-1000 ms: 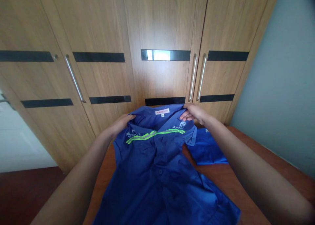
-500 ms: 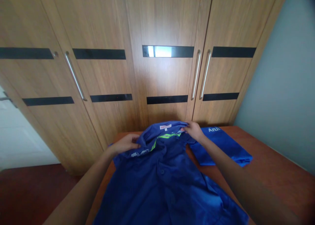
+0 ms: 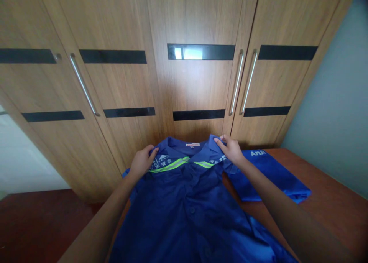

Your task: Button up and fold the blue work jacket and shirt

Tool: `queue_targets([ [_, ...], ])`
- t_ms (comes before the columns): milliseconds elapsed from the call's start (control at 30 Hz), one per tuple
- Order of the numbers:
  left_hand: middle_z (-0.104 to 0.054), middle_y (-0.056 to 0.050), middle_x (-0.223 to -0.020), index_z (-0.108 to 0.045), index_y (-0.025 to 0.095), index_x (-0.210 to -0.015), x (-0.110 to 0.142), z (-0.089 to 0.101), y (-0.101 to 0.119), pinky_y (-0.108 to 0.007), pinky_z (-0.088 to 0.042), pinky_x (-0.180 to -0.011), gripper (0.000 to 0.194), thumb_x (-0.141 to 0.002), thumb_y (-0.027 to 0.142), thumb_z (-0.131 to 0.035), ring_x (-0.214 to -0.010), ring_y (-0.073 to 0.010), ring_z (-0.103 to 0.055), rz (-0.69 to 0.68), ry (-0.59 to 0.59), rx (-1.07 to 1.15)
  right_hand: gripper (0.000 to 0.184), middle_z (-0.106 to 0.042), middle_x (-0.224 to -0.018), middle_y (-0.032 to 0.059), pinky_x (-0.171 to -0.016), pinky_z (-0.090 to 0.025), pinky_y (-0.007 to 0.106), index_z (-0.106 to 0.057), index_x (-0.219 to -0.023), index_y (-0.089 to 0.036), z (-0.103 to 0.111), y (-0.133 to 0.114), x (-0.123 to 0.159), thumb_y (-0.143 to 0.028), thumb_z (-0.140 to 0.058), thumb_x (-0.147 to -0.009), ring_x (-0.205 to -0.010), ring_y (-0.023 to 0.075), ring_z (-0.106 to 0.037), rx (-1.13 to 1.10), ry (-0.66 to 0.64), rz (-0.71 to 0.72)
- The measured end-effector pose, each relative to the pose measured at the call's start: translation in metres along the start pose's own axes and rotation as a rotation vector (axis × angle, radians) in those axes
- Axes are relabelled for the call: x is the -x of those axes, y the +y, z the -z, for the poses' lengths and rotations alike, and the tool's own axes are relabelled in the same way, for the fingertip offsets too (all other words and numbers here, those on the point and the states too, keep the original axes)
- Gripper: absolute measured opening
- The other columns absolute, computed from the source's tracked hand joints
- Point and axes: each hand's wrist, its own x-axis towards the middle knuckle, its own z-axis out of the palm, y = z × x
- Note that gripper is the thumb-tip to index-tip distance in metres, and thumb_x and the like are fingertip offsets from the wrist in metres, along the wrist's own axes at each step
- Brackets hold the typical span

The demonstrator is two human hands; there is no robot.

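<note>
A dark blue work shirt [image 3: 178,201] lies front up before me, its collar end lifted at the far side. Yellow-green reflective strips, white lettering and a collar label show on it. My left hand [image 3: 143,162] pinches the shirt at the left shoulder, thumb on top. At the other shoulder, just beside the collar, my right hand [image 3: 230,150] grips the cloth between thumb and fingers. The sleeves are partly hidden by my forearms.
A folded blue garment [image 3: 270,175] marked "ANJI" lies to the right on the reddish-brown surface [image 3: 330,213]. Wooden wardrobe doors [image 3: 198,86] with metal handles rise right behind. A pale wall [image 3: 330,121] stands at the right.
The collar and shoulders have been pulled up and spread flatter, so the chest lettering and both strips show more. My left hand has moved up to the shoulder; the right still grips its side.
</note>
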Motion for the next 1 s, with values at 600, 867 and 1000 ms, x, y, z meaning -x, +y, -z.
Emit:
queue_targets([
  [600, -0.068, -0.004, -0.076, -0.065, 0.021, -0.075, 0.034, -0.043, -0.024, -0.029, -0.044, -0.066, 0.029, -0.08, 0.044, -0.049, -0.075, -0.0244, -0.062, 0.042, -0.416, 0.304, 0.026, -0.068, -0.105, 0.0075, -0.097, -0.041, 0.044, -0.066, -0.098, -0.023, 0.013, 0.096, 0.098, -0.02, -0.051, -0.077, -0.104, 0.0274, -0.059, 0.158, -0.345, 0.044],
  [867, -0.068, -0.005, -0.085, -0.064, 0.017, -0.086, 0.041, -0.076, 0.013, -0.03, -0.047, -0.074, 0.031, -0.083, 0.043, -0.047, -0.082, -0.0217, -0.061, -0.002, -0.479, 0.47, 0.025, -0.069, -0.101, 0.0093, -0.094, -0.044, 0.044, -0.069, -0.094, -0.025, 0.078, 0.147, 0.108, -0.029, -0.051, -0.077, -0.1, 0.0298, -0.062, 0.292, -0.261, -0.055],
  [1000, -0.068, -0.006, -0.085, -0.065, 0.015, -0.086, 0.035, -0.08, 0.025, -0.029, -0.048, -0.072, 0.031, -0.079, 0.042, -0.054, -0.079, -0.0208, -0.062, -0.054, -0.56, 0.506, 0.027, -0.07, -0.099, 0.0097, -0.091, -0.045, 0.043, -0.07, -0.091, -0.021, 0.092, 0.142, 0.093, -0.038, -0.06, -0.073, -0.099, 0.03, -0.062, 0.295, -0.325, -0.185],
])
